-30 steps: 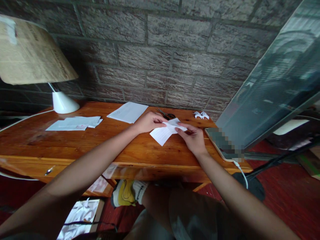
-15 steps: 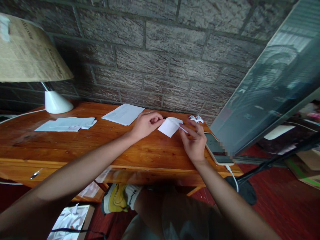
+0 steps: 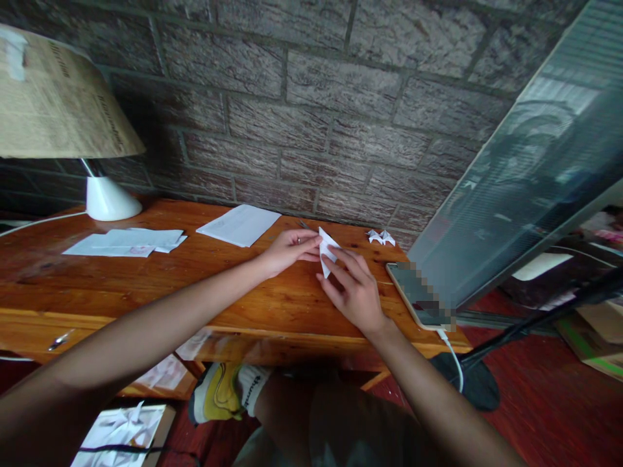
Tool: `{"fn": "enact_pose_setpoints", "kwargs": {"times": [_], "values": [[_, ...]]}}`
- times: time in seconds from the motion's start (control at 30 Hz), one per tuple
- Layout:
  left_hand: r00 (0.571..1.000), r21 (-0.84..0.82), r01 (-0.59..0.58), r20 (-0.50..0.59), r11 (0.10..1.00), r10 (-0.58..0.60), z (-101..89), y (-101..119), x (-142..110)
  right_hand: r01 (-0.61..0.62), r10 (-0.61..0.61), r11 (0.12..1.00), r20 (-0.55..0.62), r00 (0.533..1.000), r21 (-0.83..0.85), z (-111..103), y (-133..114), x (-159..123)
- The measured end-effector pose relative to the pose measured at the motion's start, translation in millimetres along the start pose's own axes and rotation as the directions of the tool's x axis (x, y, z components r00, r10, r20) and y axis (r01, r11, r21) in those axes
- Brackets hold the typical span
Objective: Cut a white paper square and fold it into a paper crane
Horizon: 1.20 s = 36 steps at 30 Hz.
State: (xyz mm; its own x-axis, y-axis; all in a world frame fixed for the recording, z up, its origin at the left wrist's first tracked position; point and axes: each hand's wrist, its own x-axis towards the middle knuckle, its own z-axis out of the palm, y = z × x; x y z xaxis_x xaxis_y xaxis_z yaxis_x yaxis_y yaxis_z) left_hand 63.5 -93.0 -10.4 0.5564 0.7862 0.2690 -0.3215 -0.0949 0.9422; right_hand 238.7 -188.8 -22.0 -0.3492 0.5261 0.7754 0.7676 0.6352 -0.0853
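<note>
A small white sheet of paper [image 3: 327, 251], folded into a triangle, is held upright just above the wooden desk. My left hand [image 3: 294, 250] pinches its left edge between thumb and fingers. From the right, my right hand [image 3: 354, 285] grips the same paper, with its fingertips along the right side and the thumb below. Behind and to the right, small folded paper shapes [image 3: 380, 237] stand near the desk's back edge. A thin dark tool [image 3: 304, 225], too small to make out, lies behind my left hand.
On the desk [image 3: 233, 292] lie a paper stack [image 3: 239, 225] and loose paper pieces [image 3: 125, 242]. A lamp [image 3: 113, 199] stands at the left. A phone [image 3: 419, 295] with a white cable [image 3: 452, 357] lies at the right edge. The brick wall [image 3: 311, 130] rises behind.
The flat square of paper has become a folded triangle, turned upright. My right hand has moved left to meet the left hand at the paper.
</note>
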Motion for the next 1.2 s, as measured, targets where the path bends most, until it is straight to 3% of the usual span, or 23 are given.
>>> {"fn": "enact_pose_setpoints", "kwargs": {"times": [0.3,0.37,0.43,0.5,0.6,0.67,0.73,0.83,0.97,1.1,1.2], "values": [[0.998,-0.010,0.026,-0.065,1.000,-0.027,0.0,-2,1,0.057,-0.059,0.997,0.056,0.997,0.045,-1,-6,2],[0.999,-0.003,0.019,-0.049,1.000,-0.019,-0.5,0,1,-0.022,0.025,0.998,-0.034,0.999,0.063,-3,-7,2],[0.999,0.007,0.018,-0.043,1.000,-0.018,-1.3,1,1,-0.187,0.204,0.975,-0.151,0.967,0.119,-3,-5,1],[0.998,0.026,0.021,-0.055,0.999,-0.020,-1.7,1,1,-0.378,0.430,0.888,-0.183,0.884,0.263,-2,-1,0],[0.997,0.055,0.024,-0.080,0.998,-0.020,-1.3,2,1,-0.602,0.695,0.584,0.048,0.717,0.544,2,6,1],[0.995,0.065,0.026,-0.101,0.998,-0.019,-0.9,2,1,-0.679,0.732,0.350,0.264,0.628,0.645,3,7,2],[0.993,0.068,0.020,-0.118,0.997,-0.012,-1.1,3,1,-0.709,0.710,0.185,0.406,0.575,0.681,4,6,5],[0.994,0.068,0.011,-0.113,0.998,-0.003,-3.0,2,2,-0.690,0.685,0.034,0.486,0.543,0.723,7,3,10],[0.993,0.074,0.006,-0.114,0.997,0.003,-6.0,2,3,-0.619,0.715,-0.079,0.478,0.511,0.781,17,1,17],[0.991,0.045,0.001,-0.133,0.999,0.005,-6.4,2,3,-0.586,0.731,-0.096,0.457,0.507,0.804,27,5,24],[0.990,0.056,0.024,-0.141,0.998,-0.016,-5.3,-1,2,-0.597,0.715,-0.033,0.436,0.546,0.801,29,6,24]]}}
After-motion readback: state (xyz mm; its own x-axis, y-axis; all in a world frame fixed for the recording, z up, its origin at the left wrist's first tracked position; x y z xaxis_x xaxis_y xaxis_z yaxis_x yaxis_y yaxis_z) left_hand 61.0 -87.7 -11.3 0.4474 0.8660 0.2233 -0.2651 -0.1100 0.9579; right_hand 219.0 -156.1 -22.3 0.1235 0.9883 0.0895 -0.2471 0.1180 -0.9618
